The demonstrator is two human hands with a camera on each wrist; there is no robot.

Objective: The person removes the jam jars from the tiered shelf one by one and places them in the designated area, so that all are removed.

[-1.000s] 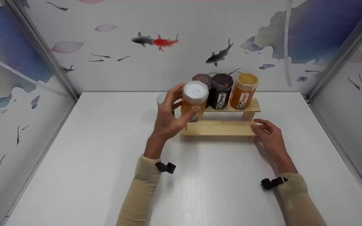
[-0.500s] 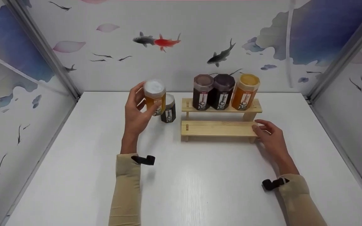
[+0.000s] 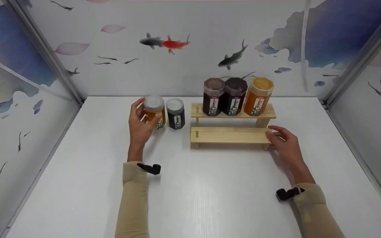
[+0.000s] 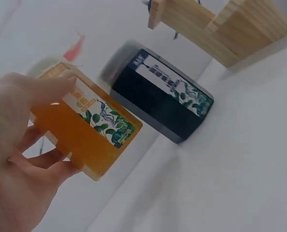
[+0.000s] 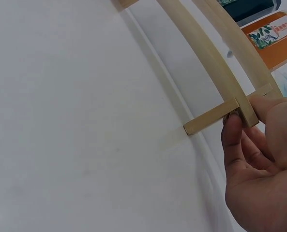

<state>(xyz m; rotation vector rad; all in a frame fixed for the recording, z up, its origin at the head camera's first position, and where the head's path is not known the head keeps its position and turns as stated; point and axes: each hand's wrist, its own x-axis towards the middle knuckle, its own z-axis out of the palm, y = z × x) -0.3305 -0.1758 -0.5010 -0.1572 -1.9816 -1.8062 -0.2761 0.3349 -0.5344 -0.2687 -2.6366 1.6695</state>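
An amber jar [image 3: 159,123] with a white lid is gripped by my left hand [image 3: 141,127], thumb on its label and fingers round its far side. Just right of it a dark jar [image 3: 176,119] with a whitish lid stands on the table. Whether the amber jar's base touches the table I cannot tell. My right hand [image 3: 286,145] pinches the right end of the lower shelf of a two-tier wooden rack [image 3: 232,135]. In the right wrist view, the thumb and fingers of this hand [image 5: 264,164] close on the shelf end by a leg.
On the rack's upper shelf stand a brownish-lidded dark jar [image 3: 213,99], a black-lidded dark jar [image 3: 233,99] and a yellow-lidded orange jar [image 3: 258,99]. The white table [image 3: 203,195] meets printed wall panels [image 3: 111,79] at the back and sides.
My left hand has carried the amber jar leftward from in front of the rack, then lowered it beside the dark jar. My right hand stays at the shelf's end.
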